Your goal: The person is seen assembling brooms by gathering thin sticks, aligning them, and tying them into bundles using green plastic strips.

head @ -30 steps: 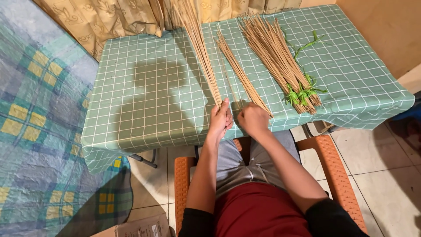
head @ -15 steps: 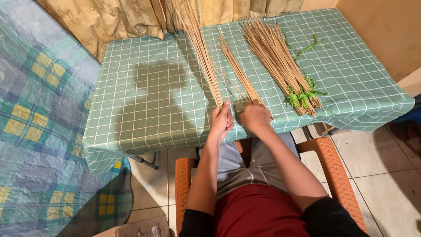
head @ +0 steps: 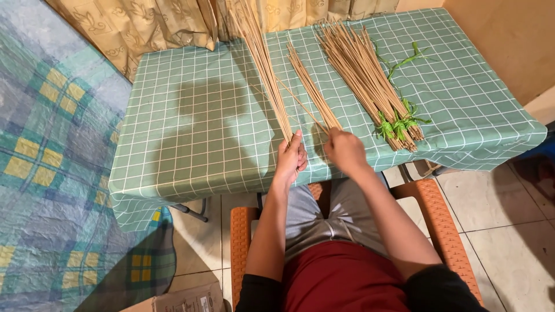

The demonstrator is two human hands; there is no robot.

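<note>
Hands at the near desk edge: left hand (head: 291, 159) closed around the butt end of a long stick bundle (head: 263, 63), right hand (head: 344, 149) pinching a single thin stick (head: 300, 106) lying across a smaller loose bundle (head: 312, 89). Judgement: keep the left grip firm so butts stay flush, draw one stick at a time, along its length. Tied pile (head: 370, 81) with green strips (head: 396, 124) sits further right. Desk (head: 191, 133) has green checked cloth; beige curtain (head: 144, 23) behind, orange chair (head: 430, 202) below, tiled floor (head: 509, 231), plaid bedcover (head: 52, 173) at left

Sticks (head: 263, 69) – dry, matt wood; tablecloth (head: 191, 133) – smooth, faintly glossy plastic.
</note>
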